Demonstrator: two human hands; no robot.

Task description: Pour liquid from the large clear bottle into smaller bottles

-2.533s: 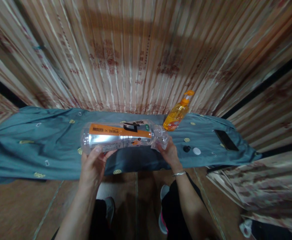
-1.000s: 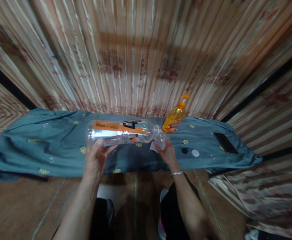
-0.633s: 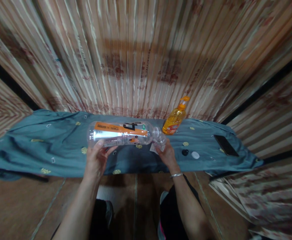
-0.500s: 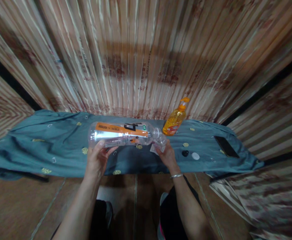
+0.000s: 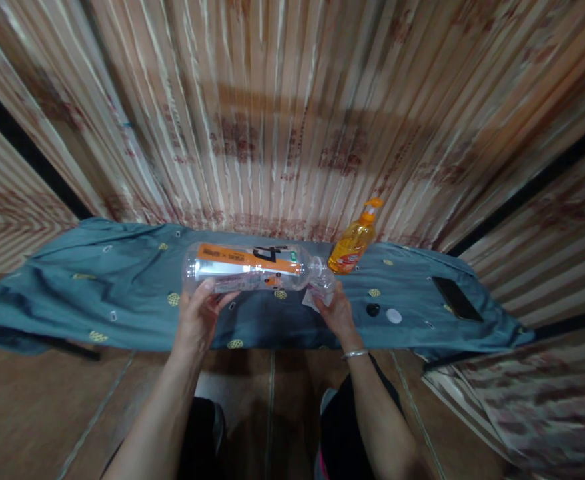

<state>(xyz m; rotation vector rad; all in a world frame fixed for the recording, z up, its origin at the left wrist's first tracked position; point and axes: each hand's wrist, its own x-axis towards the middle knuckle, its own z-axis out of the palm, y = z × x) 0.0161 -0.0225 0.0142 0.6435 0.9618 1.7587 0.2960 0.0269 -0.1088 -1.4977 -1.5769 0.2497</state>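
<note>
Item: clear plastic bottle with an orange-and-black label (image 5: 252, 267), lying on its side in the air just above the near part of a blue-grey patterned cloth (image 5: 97, 293) spread over a low bench; base to the left, neck to the right.

Left hand (image 5: 198, 319): cups the base end from below, thumb and fingers wrapped on the bottle's wall.

Right hand (image 5: 336, 312): at the neck end, fingers closed about the mouth of the bottle together with a small crumpled piece of clear or white material (image 5: 317, 295), perhaps a wipe or wrapper; the view is too blurred to say which.

Step in hand, as judged: working at the bottle's mouth while the other hand steadies the body. The next move calls for a firm hold at the base and a small, controlled action at the neck.

Nearby: orange pump bottle of liquid (image 5: 353, 240), upright at the far edge, just right of the neck; small black cap (image 5: 373, 309) and white cap (image 5: 393, 316) to the right; dark flat phone (image 5: 457, 299) further right.
</note>
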